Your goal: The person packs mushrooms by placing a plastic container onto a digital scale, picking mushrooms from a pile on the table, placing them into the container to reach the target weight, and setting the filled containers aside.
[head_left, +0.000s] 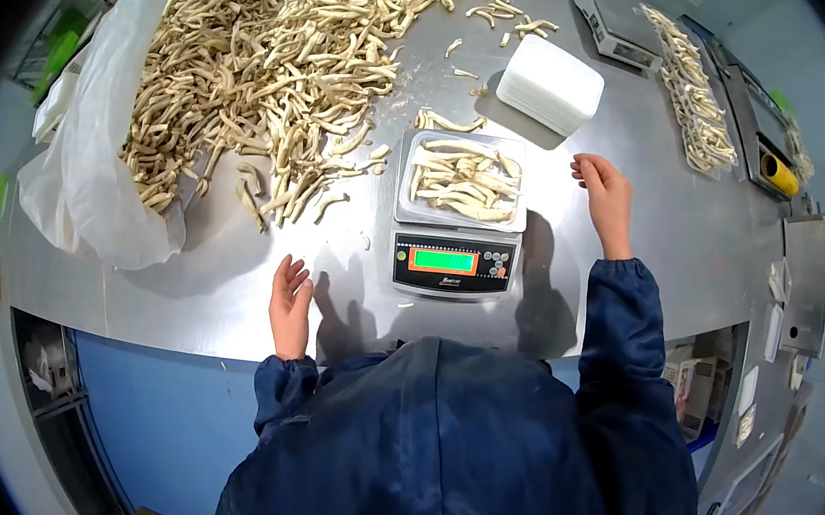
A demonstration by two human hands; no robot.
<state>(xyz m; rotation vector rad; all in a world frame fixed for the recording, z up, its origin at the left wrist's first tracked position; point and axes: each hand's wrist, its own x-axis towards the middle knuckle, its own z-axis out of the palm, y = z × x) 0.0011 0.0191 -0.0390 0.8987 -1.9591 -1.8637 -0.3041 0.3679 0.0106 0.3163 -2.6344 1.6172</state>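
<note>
Steel bench [196, 310]: one digital scale [452, 265], flanked by my open left hand [289, 313] and, farther forward, half-open right hand [607, 203].

Room lies between left hand [290, 310] and scale [452, 266] — mushroom pile [322, 87] blocks ahead.

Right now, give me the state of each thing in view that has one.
Near scale, on, display lit green
Tray on it, loaded with mushrooms
Loose mushrooms, piled, some scattered
Plastic bag, open, crumpled
White stack, upright, beyond the near scale
Rear scale, readout illegible
Left hand, empty, open
Right hand, fingers bent, nothing visibly held
</note>
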